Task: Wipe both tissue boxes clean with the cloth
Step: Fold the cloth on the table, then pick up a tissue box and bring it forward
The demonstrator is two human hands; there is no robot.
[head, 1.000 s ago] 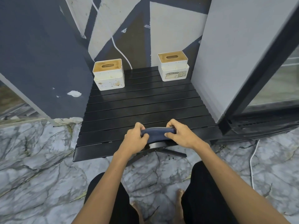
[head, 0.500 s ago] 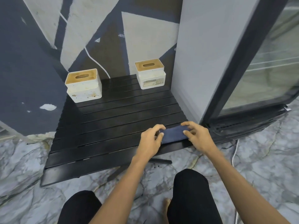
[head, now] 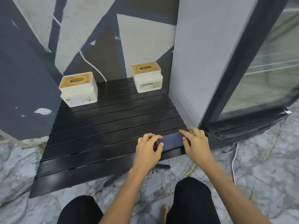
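Note:
A folded dark blue cloth lies flat near the front right corner of the low black slatted table. My left hand pinches its left end between thumb and curled fingers. My right hand rests on its right end with fingers spread and fairly straight. Two white tissue boxes with tan slotted lids stand at the back of the table. The left box shows brown stains low on its front. The right box carries a printed label and stands close to the grey cabinet.
A tall grey cabinet with a glass door stands along the table's right edge. A painted wall rises behind the boxes. White cables trail on the marble floor at the right. My knees and a bare foot show below.
The cloth went from being held bunched between both fists to lying flat on the table. My right hand's fingers have straightened over it. The view has swung toward the right.

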